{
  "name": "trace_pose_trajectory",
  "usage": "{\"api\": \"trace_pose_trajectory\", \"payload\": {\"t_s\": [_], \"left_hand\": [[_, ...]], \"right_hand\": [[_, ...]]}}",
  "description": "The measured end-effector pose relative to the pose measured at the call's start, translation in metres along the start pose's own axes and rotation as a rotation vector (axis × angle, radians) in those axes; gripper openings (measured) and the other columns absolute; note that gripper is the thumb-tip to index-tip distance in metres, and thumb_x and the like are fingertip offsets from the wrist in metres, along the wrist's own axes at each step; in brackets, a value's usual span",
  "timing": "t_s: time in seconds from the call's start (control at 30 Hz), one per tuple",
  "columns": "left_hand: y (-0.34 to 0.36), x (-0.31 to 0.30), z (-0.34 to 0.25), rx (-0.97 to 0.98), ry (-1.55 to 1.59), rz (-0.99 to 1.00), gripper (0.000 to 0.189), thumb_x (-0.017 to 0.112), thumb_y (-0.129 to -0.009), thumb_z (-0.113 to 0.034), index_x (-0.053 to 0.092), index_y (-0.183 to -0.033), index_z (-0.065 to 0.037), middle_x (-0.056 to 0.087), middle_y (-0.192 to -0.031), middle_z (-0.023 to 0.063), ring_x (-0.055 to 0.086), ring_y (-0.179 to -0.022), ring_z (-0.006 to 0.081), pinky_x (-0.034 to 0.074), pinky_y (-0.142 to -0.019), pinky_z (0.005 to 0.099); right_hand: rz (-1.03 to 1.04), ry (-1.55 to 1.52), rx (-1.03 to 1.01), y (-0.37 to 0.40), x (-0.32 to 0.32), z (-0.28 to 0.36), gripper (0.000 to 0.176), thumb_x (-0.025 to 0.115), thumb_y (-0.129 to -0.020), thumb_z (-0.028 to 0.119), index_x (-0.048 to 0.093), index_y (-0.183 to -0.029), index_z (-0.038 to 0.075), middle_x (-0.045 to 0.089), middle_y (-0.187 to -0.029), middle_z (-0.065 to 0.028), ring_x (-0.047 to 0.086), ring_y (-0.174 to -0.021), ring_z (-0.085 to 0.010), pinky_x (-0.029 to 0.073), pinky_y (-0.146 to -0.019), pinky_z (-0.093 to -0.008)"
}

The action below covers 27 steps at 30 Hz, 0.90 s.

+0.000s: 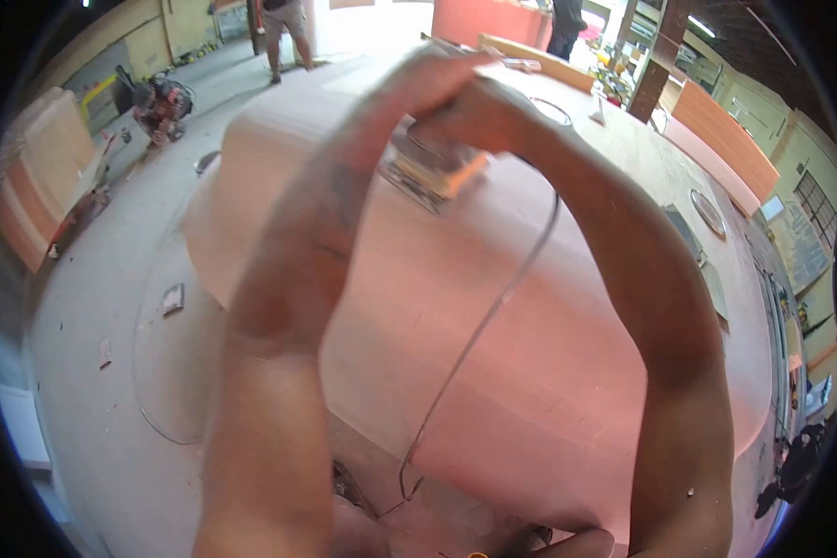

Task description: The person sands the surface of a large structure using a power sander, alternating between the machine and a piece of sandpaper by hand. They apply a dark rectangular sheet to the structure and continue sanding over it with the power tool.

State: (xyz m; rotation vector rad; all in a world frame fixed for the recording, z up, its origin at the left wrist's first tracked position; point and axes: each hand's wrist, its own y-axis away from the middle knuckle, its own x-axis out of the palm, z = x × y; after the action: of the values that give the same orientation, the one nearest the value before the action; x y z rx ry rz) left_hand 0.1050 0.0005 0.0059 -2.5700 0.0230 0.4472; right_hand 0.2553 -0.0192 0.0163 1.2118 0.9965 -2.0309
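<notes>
A power sander (442, 175) with an orange-yellow lower body lies on a large, smooth, pinkish curved panel (474, 344). My right hand (474, 119) is wrapped round its top. My left hand (437, 73) bends over the sander's far side, close against the right hand, its fingers partly hidden and blurred. From the sander a thin dark cord (493, 312) runs across the panel toward my body. Both arms reach far forward over the panel, and the sander looks smeared by motion.
A person (163, 107) crouches at the left beside a curved panel (46, 172); two others stand at the back. A round ring (707, 213) and a scraper-like tool (598, 110) lie on the panel's right side. Small pads (172, 298) lie on the floor.
</notes>
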Motion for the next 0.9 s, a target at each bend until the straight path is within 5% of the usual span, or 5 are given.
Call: {"api": "trace_pose_trajectory", "payload": {"t_s": [0.07,0.27,0.5,0.63,0.9], "left_hand": [[-0.002,0.038,-0.016,0.233,-0.142,0.018,0.046,0.071,-0.097,-0.045,0.079,-0.105,0.0,0.076,-0.088,0.0069,0.066,-0.081,0.0135,0.055,-0.079,0.0328],[0.034,0.127,-0.105,0.088,-0.392,0.143,0.061,0.067,-0.087,-0.064,0.08,-0.089,-0.005,0.076,-0.097,0.0205,0.072,-0.094,0.0351,0.054,-0.089,0.0444],[0.052,0.205,-0.143,0.024,-0.271,0.167,0.066,0.062,-0.089,-0.067,0.078,-0.085,-0.003,0.074,-0.103,0.0267,0.071,-0.103,0.0412,0.053,-0.095,0.0473],[0.074,0.248,-0.15,0.072,-0.111,0.089,0.062,0.063,-0.09,-0.063,0.077,-0.085,-0.002,0.074,-0.09,0.0253,0.072,-0.092,0.044,0.055,-0.089,0.0503],[0.095,0.279,-0.169,0.159,-0.07,0.121,0.054,0.065,-0.087,-0.055,0.079,-0.089,-0.003,0.075,-0.091,0.024,0.073,-0.093,0.0415,0.057,-0.088,0.047]], "right_hand": [[-0.045,0.026,0.067,0.048,-0.018,0.002,0.05,0.08,-0.083,0.046,0.077,-0.114,0.006,0.077,-0.11,-0.0157,0.073,-0.098,-0.0275,0.056,-0.09,-0.0414],[-0.133,0.081,0.186,0.161,-0.05,-0.017,0.059,0.084,-0.079,0.036,0.068,-0.127,0.006,0.074,-0.121,-0.0183,0.071,-0.111,-0.0317,0.055,-0.094,-0.0437],[-0.036,-0.042,0.397,0.242,-0.095,-0.011,0.047,0.084,-0.078,0.032,0.075,-0.116,0.006,0.075,-0.116,-0.018,0.071,-0.106,-0.0328,0.055,-0.093,-0.0438],[0.045,0.1,0.511,0.279,-0.115,0.007,0.043,0.085,-0.078,0.031,0.076,-0.112,0.006,0.076,-0.111,-0.0163,0.072,-0.101,-0.0313,0.056,-0.091,-0.0432],[-0.011,0.128,0.505,0.33,-0.12,0.01,0.048,0.083,-0.08,0.036,0.073,-0.113,0.003,0.076,-0.104,-0.0154,0.073,-0.1,-0.0307,0.056,-0.09,-0.0441]]}}
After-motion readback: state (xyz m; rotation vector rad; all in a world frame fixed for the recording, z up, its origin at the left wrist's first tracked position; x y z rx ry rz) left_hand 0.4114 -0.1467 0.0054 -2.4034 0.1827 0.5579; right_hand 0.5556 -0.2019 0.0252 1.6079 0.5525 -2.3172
